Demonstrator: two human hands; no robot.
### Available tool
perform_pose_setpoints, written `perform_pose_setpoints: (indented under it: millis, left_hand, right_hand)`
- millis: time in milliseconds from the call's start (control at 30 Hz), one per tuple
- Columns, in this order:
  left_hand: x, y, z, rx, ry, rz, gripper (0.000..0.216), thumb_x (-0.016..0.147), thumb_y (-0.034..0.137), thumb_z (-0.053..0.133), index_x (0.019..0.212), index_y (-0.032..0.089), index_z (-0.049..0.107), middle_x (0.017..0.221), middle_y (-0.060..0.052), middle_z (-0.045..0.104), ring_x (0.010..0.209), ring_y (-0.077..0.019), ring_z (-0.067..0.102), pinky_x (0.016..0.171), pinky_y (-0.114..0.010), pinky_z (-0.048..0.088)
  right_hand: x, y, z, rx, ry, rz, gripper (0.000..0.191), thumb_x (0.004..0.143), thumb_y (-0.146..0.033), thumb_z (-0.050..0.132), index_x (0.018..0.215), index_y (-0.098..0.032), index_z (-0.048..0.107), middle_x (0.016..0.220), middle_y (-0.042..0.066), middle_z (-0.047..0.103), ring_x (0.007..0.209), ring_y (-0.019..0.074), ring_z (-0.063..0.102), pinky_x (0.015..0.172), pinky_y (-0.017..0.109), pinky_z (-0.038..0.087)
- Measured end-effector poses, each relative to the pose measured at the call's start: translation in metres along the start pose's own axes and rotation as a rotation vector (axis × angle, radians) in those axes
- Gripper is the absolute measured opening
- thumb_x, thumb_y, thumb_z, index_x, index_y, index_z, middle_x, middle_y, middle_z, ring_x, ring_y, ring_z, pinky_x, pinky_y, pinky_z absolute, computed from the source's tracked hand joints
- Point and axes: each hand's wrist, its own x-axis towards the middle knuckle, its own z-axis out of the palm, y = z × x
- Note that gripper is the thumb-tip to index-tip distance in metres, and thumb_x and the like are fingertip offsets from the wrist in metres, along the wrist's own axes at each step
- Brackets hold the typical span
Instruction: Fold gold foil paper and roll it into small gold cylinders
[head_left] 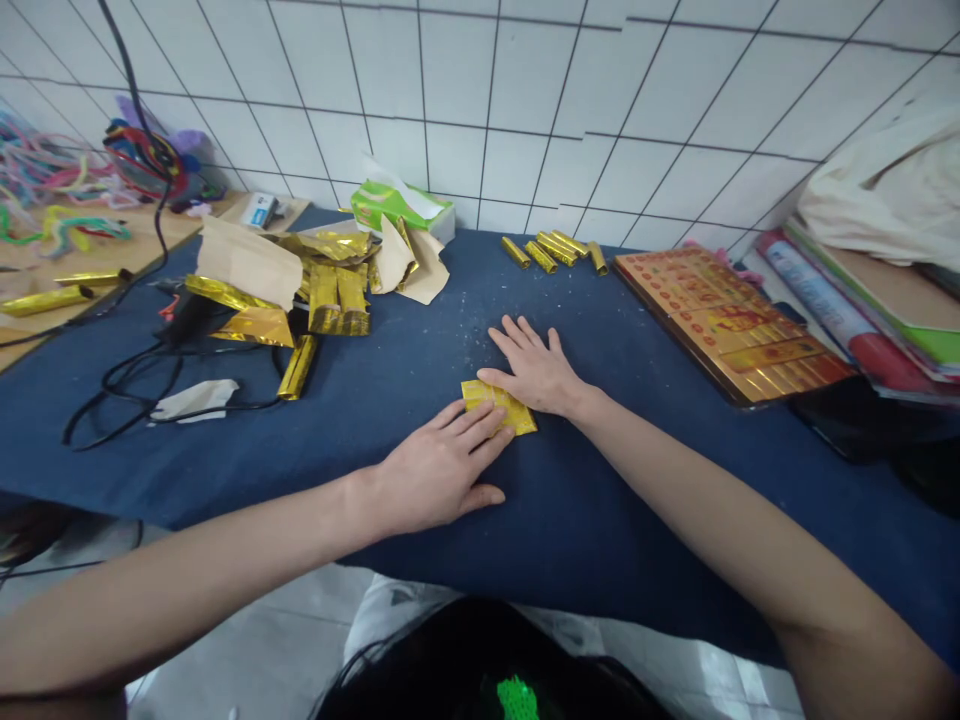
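Note:
A small piece of gold foil paper (517,415) lies flat on the blue cloth of the table (600,480). My left hand (442,462) rests on its left part, palm down, fingers stretched out and covering some of it. Over the foil's upper right edge lies my right hand (536,365), fingers spread, with the thumb touching the foil. Neither hand grips anything. Parts of the foil under the fingers are hidden.
Several gold foil rolls (555,250) lie near the tiled wall. At left sit a heap of gold foil and torn paper (337,290), a green tissue pack (405,205) and a looped black cable (112,400). A gold-orange flat box (735,320) lies at right.

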Motion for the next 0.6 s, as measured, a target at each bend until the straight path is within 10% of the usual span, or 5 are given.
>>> perform_pose_setpoints:
  millis: [600]
  left_hand:
    - [0.033,0.015,-0.011,0.13,0.047,0.015,0.084,0.066,0.073,0.044,0.117,0.007,0.049,0.099,-0.013,0.053,0.096,-0.0279,0.049,0.089,-0.041,0.038]
  right_hand:
    - [0.001,0.003,0.004,-0.002,0.032,-0.032,0.081,0.078,-0.067,0.026,0.14,-0.015,0.023,0.149,0.011,0.013,0.136,0.0316,0.007,0.103,0.062,0.007]
